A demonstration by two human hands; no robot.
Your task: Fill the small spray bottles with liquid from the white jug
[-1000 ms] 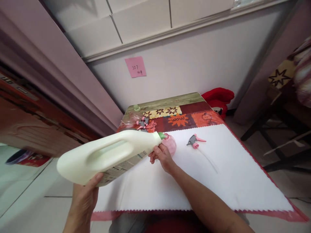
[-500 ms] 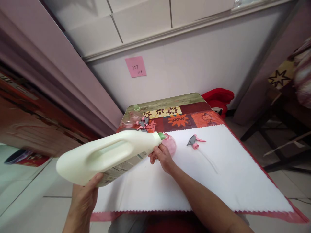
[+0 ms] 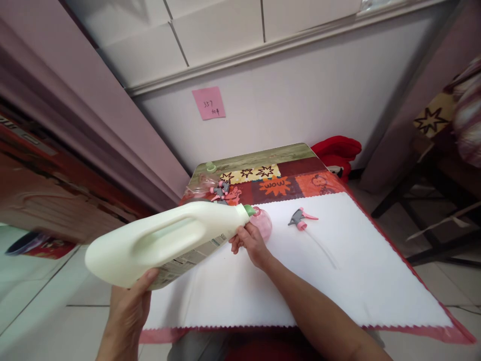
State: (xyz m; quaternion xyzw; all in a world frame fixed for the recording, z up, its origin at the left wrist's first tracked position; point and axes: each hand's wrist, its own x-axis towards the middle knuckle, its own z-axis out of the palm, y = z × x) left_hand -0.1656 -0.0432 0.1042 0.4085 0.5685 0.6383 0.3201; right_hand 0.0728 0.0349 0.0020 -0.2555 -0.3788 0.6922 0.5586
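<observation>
A large pale-green detergent bottle (image 3: 158,240) is tilted to the right, its green spout (image 3: 248,210) at the mouth of a round pink transparent spray bottle (image 3: 263,224). My left hand (image 3: 131,301) grips the detergent bottle low on its body, thumb on the label side. Under its neck, my right hand (image 3: 252,244) holds on with thumb and curled fingers, partly in front of the pink bottle. To the right lies a grey-and-pink trigger sprayer head (image 3: 300,219) with a clear dip tube (image 3: 321,248). Whether liquid is flowing cannot be made out.
A white cloth (image 3: 338,286) covers the table's front. Behind the detergent bottle are more sprayer heads (image 3: 221,189) with clear plastic, and a green cap (image 3: 211,167). A dark stool (image 3: 417,185) stands right; a red plush item (image 3: 336,150) is behind the table.
Almost nothing differs. Both hands and the detergent bottle hold their pose; the whole view has shifted very slightly.
</observation>
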